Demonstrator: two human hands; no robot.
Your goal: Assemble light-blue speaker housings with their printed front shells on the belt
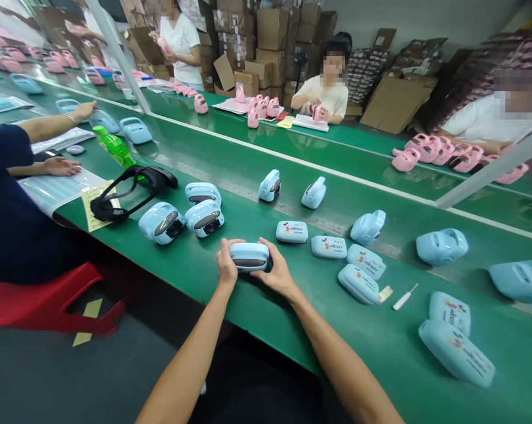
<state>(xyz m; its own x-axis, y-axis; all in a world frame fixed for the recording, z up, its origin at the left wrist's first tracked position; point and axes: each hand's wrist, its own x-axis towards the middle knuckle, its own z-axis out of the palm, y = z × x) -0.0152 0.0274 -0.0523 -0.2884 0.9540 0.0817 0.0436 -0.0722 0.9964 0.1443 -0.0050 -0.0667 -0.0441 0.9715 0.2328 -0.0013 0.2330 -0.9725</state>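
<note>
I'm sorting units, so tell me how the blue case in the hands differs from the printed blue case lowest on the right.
The held case is gripped between the left hand and right hand; the printed case lies on the table with no hand on it. The held case shows a dark panel; the printed case shows a cartoon figure and lettering. Both are light blue with rounded edges.

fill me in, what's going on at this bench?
The person's left hand and right hand hold a light-blue device by its two ends, over the near edge of a green table. Printed blue pieces lie to the right, near a small white tool. More blue devices stand on the left, beside a black strap. Across the table, a co-worker handles a pink device.
</note>
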